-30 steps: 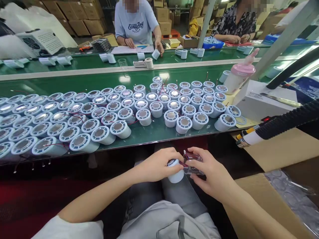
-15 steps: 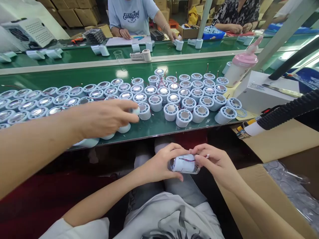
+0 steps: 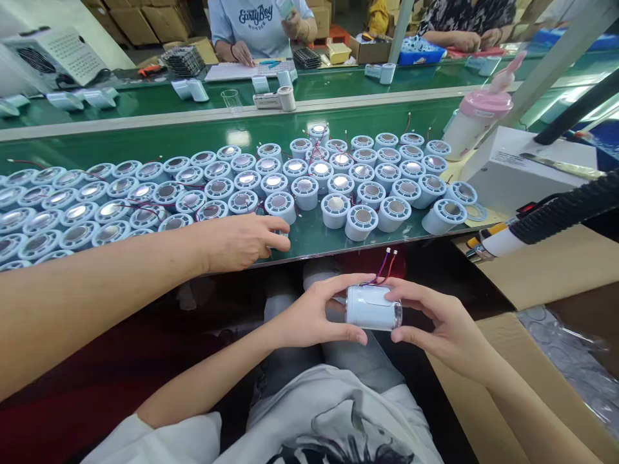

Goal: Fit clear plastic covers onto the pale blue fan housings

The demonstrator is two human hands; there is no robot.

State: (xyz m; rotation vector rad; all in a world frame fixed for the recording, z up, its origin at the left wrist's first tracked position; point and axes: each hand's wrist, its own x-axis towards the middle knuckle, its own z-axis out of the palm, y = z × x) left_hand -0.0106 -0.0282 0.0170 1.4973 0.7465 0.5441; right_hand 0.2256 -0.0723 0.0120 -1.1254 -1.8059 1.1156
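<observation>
Above my lap I hold a light-blue plastic cylinder [image 3: 370, 308] lying on its side, with a clear plastic rim at its right end. My left hand [image 3: 316, 312] wraps its left end, thumb below and fingers above. My right hand [image 3: 432, 316] grips the right end between thumb and fingers. From its top stick up thin red and blue wires [image 3: 385, 267] with small white connectors. In front, many similar light-blue cylinders [image 3: 362, 221] stand on the green bench [image 3: 309, 243], several with loose wires.
A co-worker's hand [image 3: 242, 241] reaches in from the left at the bench edge. To the right are a pink-capped bottle [image 3: 478, 119], a white box-shaped device [image 3: 527, 167], a black hose [image 3: 561, 209] and a carton with clear plastic parts [image 3: 565, 361]. Other people sit across the bench.
The held cylinder has turned, and its wires now point up instead of lying along its side. My right fingers moved off the wires onto its end. The co-worker's hand lowered to the bench.
</observation>
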